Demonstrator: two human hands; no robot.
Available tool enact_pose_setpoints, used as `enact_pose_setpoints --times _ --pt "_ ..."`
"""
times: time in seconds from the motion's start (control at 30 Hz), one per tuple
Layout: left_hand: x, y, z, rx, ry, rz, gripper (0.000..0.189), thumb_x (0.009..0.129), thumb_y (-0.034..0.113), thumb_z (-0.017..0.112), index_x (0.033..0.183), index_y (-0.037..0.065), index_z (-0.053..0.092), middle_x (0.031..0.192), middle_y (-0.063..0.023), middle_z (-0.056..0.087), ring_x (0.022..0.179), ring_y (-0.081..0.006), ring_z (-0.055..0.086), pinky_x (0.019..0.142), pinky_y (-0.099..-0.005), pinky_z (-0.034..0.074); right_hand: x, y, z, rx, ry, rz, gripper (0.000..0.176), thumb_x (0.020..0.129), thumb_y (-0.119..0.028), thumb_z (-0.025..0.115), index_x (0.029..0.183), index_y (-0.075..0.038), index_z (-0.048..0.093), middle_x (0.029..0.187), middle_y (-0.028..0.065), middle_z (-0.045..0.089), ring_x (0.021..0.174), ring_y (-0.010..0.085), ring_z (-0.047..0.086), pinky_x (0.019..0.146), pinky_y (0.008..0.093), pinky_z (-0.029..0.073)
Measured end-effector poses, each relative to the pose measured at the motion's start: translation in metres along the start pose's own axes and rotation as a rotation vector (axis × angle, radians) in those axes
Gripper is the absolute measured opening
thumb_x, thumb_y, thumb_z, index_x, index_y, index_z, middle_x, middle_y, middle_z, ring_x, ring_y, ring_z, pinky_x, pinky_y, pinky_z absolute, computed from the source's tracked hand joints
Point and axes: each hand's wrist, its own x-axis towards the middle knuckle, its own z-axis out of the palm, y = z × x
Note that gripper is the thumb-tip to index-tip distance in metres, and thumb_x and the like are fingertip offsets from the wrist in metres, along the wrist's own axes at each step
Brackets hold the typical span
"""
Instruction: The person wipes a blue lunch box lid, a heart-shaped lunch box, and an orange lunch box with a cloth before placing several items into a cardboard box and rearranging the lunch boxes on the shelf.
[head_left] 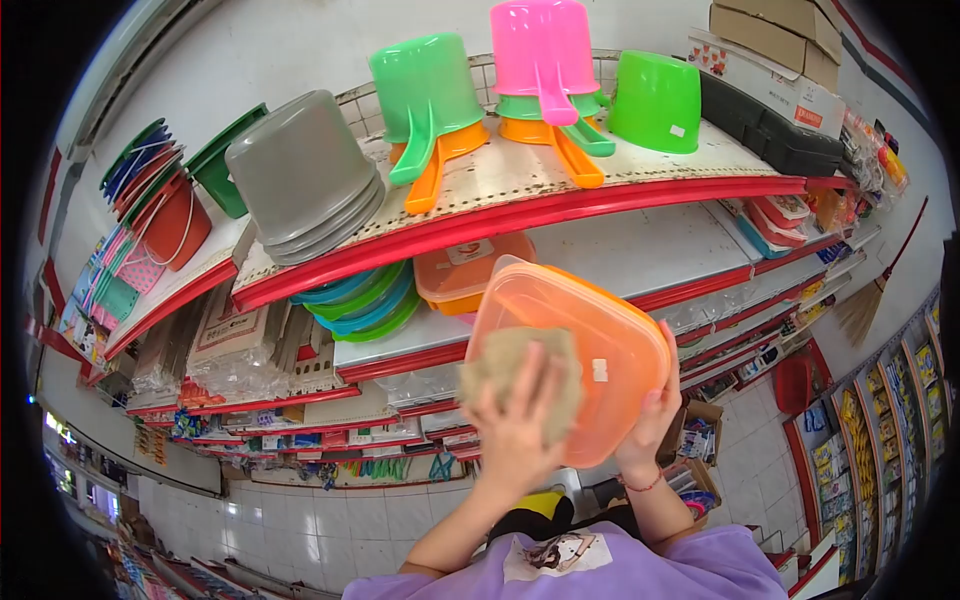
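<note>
An orange plastic food container with a clear lid (pixel 625 340) is held up, tilted, in front of the shelves. My right hand (pixel 648 425) grips its right edge, thumb on the near side. Pressed to the container's left part is a greyish-tan cloth (pixel 560 375), held under my left hand (pixel 520 410). The fingers of that hand are slightly blurred and curl over the cloth. A small white label (pixel 600 370) shows on the container. Just behind it, another orange container (pixel 465 265) sits on the second shelf, beside stacked green and blue plastic items (pixel 375 310).
On the top shelf stand grey tubs (pixel 305 170), green dippers (pixel 425 85), a pink dipper (pixel 545 50) and a lime-green one (pixel 655 100). Red buckets (pixel 175 225) are at left. A black case (pixel 770 125) lies right, near a broom (pixel 870 300). Red shelf edges (pixel 520 215) jut out.
</note>
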Motion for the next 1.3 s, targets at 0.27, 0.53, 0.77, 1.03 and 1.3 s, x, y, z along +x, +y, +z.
enact_pose_setpoints --times 0.27,0.53,0.77,1.03,1.3 --pt "-0.042 -0.03 -0.013 0.159 0.014 0.301 0.061 0.06 0.026 0.064 0.12 0.021 0.058 0.135 0.0055 0.044 0.105 -0.0243 0.031 0.092 -0.0394 0.021 -0.009 0.019 0.002 0.316 0.222 0.223 0.056 0.094 -0.048 0.03 0.13 -0.005 0.038 0.127 0.0095 0.046 0.115 0.0213 0.046 0.097 0.0345 0.038" --pt "-0.035 -0.026 -0.029 -0.001 -0.064 0.144 0.067 0.057 0.016 0.066 0.123 0.019 0.056 0.138 0.0026 0.042 0.103 -0.0247 0.033 0.093 -0.0393 0.019 -0.025 0.022 0.034 0.036 0.195 0.08 0.057 0.093 -0.037 0.038 0.135 0.002 0.029 0.126 0.0144 0.046 0.113 0.0214 0.048 0.095 0.0342 0.038" --pt "-0.007 -0.08 -0.046 -0.072 0.242 -0.263 0.062 0.063 0.026 0.063 0.124 0.022 0.055 0.135 0.0125 0.044 0.104 -0.0253 0.032 0.089 -0.0429 0.02 -0.037 0.017 0.051 0.014 0.009 0.105 0.072 0.088 -0.044 0.047 0.135 0.007 0.026 0.126 0.0175 0.047 0.115 0.0223 0.046 0.098 0.034 0.035" --pt "-0.017 -0.041 -0.049 0.036 0.04 0.149 0.069 0.067 0.015 0.062 0.132 0.008 0.043 0.139 -0.0038 0.041 0.108 -0.0305 0.032 0.098 -0.0413 0.017 -0.077 0.046 0.077 0.056 0.025 0.255 0.075 0.086 -0.047 0.044 0.134 0.009 0.029 0.128 0.0181 0.045 0.115 0.0243 0.046 0.098 0.0344 0.035" --pt "-0.01 -0.108 -0.058 -0.008 0.2 -0.225 0.073 0.064 0.021 0.064 0.133 0.012 0.042 0.142 -0.0037 0.036 0.11 -0.0286 0.03 0.096 -0.0396 0.019 -0.068 0.037 0.08 0.035 -0.189 0.133 0.077 0.08 -0.033 0.063 0.134 0.008 0.027 0.119 0.0167 0.051 0.106 0.021 0.052 0.09 0.0316 0.041"
